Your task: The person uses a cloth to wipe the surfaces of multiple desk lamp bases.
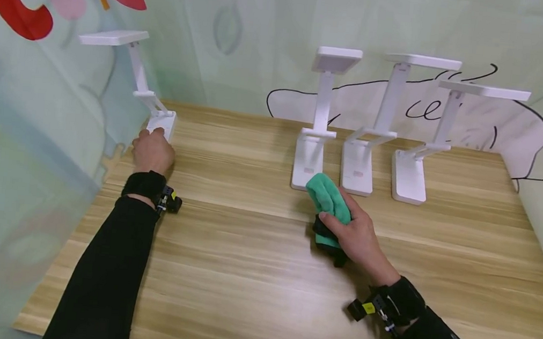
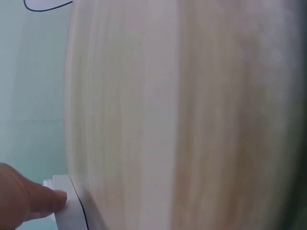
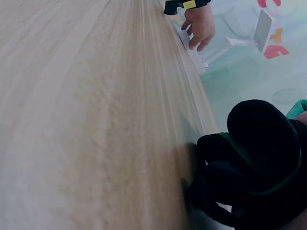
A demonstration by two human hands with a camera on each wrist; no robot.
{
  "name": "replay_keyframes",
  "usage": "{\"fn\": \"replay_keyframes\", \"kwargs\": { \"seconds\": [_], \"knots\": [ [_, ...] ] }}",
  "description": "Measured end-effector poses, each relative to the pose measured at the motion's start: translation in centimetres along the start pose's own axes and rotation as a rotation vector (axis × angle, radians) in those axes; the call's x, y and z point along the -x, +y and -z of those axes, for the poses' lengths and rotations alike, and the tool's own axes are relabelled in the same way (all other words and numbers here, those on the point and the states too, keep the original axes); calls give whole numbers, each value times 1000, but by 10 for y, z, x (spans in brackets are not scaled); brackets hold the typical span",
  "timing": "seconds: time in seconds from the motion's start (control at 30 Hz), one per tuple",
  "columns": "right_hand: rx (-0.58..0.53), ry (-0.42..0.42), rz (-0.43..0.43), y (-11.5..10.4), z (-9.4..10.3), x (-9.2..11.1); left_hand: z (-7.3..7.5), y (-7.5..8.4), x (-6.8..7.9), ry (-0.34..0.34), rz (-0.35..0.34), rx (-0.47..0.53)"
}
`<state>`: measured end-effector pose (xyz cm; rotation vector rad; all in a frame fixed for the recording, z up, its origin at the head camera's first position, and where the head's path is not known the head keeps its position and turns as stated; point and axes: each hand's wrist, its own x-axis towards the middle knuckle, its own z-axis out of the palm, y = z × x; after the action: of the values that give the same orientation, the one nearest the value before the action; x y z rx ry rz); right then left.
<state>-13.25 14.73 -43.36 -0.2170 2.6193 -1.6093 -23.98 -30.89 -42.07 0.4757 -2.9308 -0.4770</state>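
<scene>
My left hand [image 1: 153, 151] holds the base of a white desk lamp [image 1: 139, 72] at the far left of the table. In the left wrist view the thumb [image 2: 45, 200] presses on the side of the white base [image 2: 69, 203]. My right hand [image 1: 360, 236] grips a folded green-and-black cloth [image 1: 328, 196], thumb on top of it. The cloth overlaps the front of the nearest lamp's base. Its dark, bulging folds [image 3: 261, 139] fill the lower right of the right wrist view, hiding most of the right fingers.
Three more white desk lamps stand in a row at the back: one on the left [image 1: 323, 101], one in the middle [image 1: 389, 107] and one on the right [image 1: 445, 117]. Behind the wooden table [image 1: 223, 273] hangs a printed pale green backdrop [image 1: 241, 70], which also borders both sides.
</scene>
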Motion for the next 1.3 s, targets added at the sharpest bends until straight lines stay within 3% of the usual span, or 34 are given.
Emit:
{"fn": "replay_keyframes", "kwargs": {
  "seconds": [0.27, 0.53, 0.87, 1.3],
  "knots": [
    [10, -3, -4, 1, -3, 1, -2, 9, 7, -20, -27, -40],
    [26, -2, -12, 0, -3, 1, -6, 21, 19, -54, -30, 30],
    [24, -4, -8, -1, -3, 3, -11, 44, 37, -70, -181, -6],
    [18, 13, 4, 3, -4, 5, -19, 74, 77, -100, -303, 43]
  ]
}}
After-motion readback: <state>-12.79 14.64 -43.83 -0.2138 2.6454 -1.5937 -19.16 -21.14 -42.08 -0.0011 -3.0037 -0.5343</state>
